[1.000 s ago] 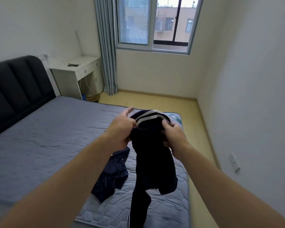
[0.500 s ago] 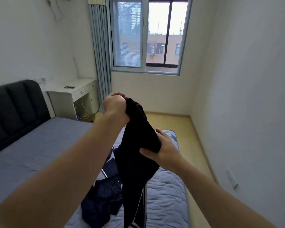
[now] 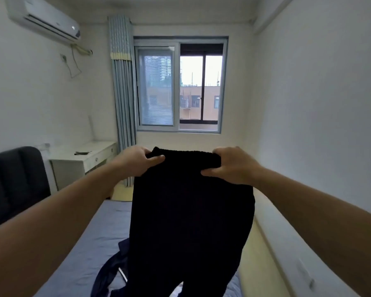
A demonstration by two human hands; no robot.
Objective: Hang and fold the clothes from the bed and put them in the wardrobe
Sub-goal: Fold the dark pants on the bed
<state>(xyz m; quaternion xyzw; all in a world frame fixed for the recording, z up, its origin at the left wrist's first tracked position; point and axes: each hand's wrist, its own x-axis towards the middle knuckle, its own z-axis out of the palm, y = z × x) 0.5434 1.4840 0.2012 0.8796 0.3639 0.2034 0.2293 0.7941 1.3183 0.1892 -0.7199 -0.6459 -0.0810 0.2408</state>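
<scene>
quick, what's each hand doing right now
Left hand: closed, gripping the left end of the waistband of the black fabric trousers.
Right hand: closed, gripping the right end of the same waistband.

A white air conditioner [image 3: 45, 18] is mounted high on the left wall, and a thin cable [image 3: 73, 65] loops down the wall below it. A pale blue curtain [image 3: 123, 93] hangs gathered at the left edge of the window [image 3: 180, 86]. The window's left pane is covered by a blind [image 3: 157, 88], and an orange building [image 3: 209, 103] shows through the right pane. A white desk [image 3: 103, 146] stands in the corner beside the curtain, with a small dark item [image 3: 83, 153] lying on top. The floor [image 3: 259, 243] is yellowish.
</scene>
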